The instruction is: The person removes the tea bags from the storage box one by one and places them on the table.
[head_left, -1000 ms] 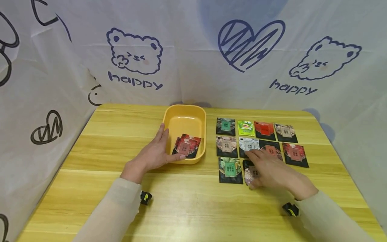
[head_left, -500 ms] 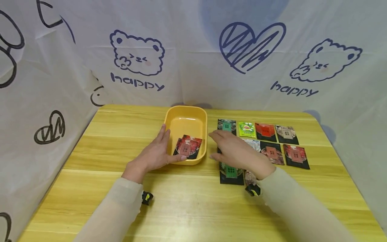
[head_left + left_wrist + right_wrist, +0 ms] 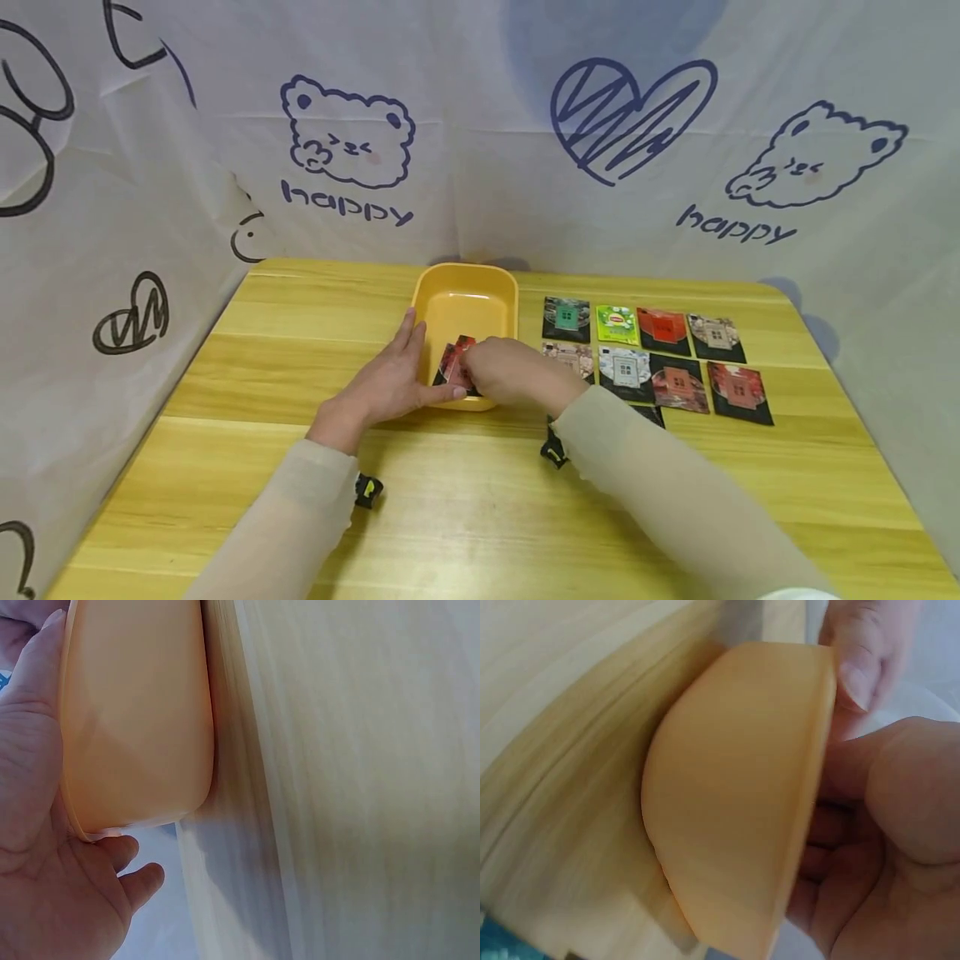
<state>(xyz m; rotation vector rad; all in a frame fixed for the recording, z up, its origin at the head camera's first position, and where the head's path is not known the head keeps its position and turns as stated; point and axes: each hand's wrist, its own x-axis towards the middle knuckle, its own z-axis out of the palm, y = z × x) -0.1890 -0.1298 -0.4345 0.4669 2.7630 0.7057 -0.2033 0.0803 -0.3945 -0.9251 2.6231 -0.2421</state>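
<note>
My left hand (image 3: 378, 383) holds the near left corner of a yellow plastic tray (image 3: 512, 308). Its thumb lies over the front rim, and its fingers run along the left side. Inside the tray, red-and-black tea bag packets (image 3: 452, 367) overlap near the front. My right hand (image 3: 506, 367) reaches over the tray's right side, with bent fingers at these packets. It covers part of the upper one. The right wrist view shows that hand (image 3: 877, 847) beyond the tray wall, which hides its fingertips, so any pinch on a packet is out of sight.
Tea bag packets lie in rows right of the tray, among them a green Lipton one (image 3: 617, 324), a white one (image 3: 626, 371) and a red one (image 3: 738, 390). The right forearm covers the nearest row. A white cloth (image 3: 480, 167) hangs behind the wooden table (image 3: 300, 308).
My right hand has left the packet in the nearest row, swung left across the rows and come down into the tray. The left hand has stayed on the tray.
</note>
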